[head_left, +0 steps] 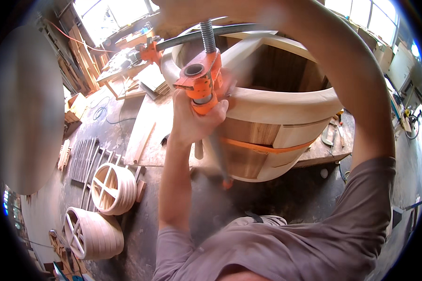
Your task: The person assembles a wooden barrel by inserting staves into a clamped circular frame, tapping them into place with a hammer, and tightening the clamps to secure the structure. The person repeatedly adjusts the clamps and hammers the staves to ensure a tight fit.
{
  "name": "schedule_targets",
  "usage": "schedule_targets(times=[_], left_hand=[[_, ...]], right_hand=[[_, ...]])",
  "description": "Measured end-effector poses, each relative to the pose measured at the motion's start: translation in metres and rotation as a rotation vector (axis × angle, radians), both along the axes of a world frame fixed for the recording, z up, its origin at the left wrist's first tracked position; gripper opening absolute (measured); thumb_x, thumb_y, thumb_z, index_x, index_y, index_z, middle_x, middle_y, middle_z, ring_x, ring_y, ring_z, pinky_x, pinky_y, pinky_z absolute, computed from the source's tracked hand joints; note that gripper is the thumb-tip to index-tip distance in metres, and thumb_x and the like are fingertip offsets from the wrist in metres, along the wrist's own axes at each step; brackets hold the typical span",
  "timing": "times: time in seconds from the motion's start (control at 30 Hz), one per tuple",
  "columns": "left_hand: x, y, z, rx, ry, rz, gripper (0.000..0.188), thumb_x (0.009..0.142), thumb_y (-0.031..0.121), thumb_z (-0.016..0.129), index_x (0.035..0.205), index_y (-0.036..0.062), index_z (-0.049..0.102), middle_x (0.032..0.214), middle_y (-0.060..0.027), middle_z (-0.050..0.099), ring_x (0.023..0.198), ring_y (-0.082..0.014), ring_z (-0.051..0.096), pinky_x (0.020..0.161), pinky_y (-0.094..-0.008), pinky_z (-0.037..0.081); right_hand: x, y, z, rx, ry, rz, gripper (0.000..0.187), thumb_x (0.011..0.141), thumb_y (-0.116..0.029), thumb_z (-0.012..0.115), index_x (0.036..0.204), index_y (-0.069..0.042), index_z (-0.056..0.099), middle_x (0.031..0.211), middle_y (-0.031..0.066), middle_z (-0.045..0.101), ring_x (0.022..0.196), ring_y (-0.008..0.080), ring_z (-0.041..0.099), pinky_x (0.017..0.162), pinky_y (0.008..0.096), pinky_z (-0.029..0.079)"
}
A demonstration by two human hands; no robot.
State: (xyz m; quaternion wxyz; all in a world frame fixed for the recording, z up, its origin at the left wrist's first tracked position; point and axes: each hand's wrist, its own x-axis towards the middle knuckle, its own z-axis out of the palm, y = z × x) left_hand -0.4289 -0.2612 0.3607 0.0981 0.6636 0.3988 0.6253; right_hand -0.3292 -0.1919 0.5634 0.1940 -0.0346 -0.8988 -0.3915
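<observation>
A large round wooden drum-like piece [286,110] stands before me, with a thick pale rim, crossing bars inside and an orange band around its staved side. Near its left rim, my left hand [199,119] is closed around an orange pipe clamp [204,77] just under the clamp's head. The clamp's blurred pipe slants down past the drum's side. Its threaded screw [207,36] rises toward my right hand [185,10], which is at the top edge, blurred and partly cut off. My right arm arches over the drum, and the fingers there cannot be made out.
A second orange clamp [150,52] has its dark pipe across the drum's far side. The drum rests on a wooden bench [147,136] with a C-clamp and tools at right. Two ribbed wooden cylinders [96,234] and a stack of bars [84,159] lie lower left.
</observation>
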Motion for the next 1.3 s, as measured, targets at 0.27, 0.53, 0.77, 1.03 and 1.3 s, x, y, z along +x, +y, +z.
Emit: schedule_targets(times=[0.27, 0.53, 0.77, 1.03, 1.3], left_hand=[[0.000, 0.012, -0.011, 0.051, 0.094, 0.115, 0.030, 0.075, 0.003, 0.069, 0.105, -0.0010, 0.067, 0.091, -0.0034, 0.068, 0.081, -0.0085, 0.060, 0.070, -0.0258, 0.049], [-0.001, 0.007, -0.010, 0.216, 0.132, 0.278, 0.026, 0.062, 0.024, 0.066, 0.085, 0.0107, 0.064, 0.070, -0.0093, 0.063, 0.073, -0.0310, 0.064, 0.088, -0.0416, 0.045], [-0.005, -0.004, -0.012, 0.189, 0.122, 0.281, 0.031, 0.064, 0.020, 0.069, 0.093, 0.0091, 0.066, 0.079, -0.0117, 0.069, 0.088, -0.0336, 0.068, 0.094, -0.0418, 0.043], [-0.030, -0.004, -0.012, 0.155, 0.224, 0.107, 0.051, 0.062, 0.023, 0.074, 0.109, 0.0055, 0.067, 0.094, -0.0139, 0.070, 0.101, -0.0335, 0.065, 0.101, -0.0428, 0.041], [-0.118, 0.040, -0.007, 0.086, 0.622, 0.142, 0.074, 0.048, 0.033, 0.085, 0.115, 0.0085, 0.067, 0.110, -0.0085, 0.064, 0.116, -0.0284, 0.053, 0.109, -0.0408, 0.033]], right_hand=[[0.024, 0.048, 0.015, -1.224, -0.186, 0.275, 0.025, 0.084, -0.026, 0.069, 0.097, -0.005, 0.068, 0.119, 0.0163, 0.060, 0.114, 0.0296, 0.055, 0.099, 0.0431, 0.040], [0.013, 0.098, -0.056, -1.288, -0.037, 0.929, 0.027, 0.086, -0.028, 0.070, 0.099, -0.007, 0.059, 0.136, 0.0193, 0.052, 0.140, 0.0395, 0.037, 0.118, 0.0537, 0.024], [-0.008, 0.050, -0.041, -0.550, 0.314, 0.565, 0.033, 0.100, -0.019, 0.055, 0.073, -0.002, 0.054, 0.077, 0.0111, 0.059, 0.083, 0.0229, 0.065, 0.077, 0.0342, 0.049], [0.020, 0.041, -0.020, -0.617, 0.014, 0.281, 0.041, 0.099, -0.042, 0.051, 0.093, -0.003, 0.061, 0.108, 0.0144, 0.067, 0.094, 0.0217, 0.062, 0.087, 0.0352, 0.046], [0.046, 0.046, -0.028, -0.439, 0.232, 0.149, 0.049, 0.103, -0.042, 0.039, 0.095, 0.001, 0.063, 0.073, 0.0084, 0.056, 0.064, 0.0135, 0.052, 0.059, 0.0294, 0.041]])
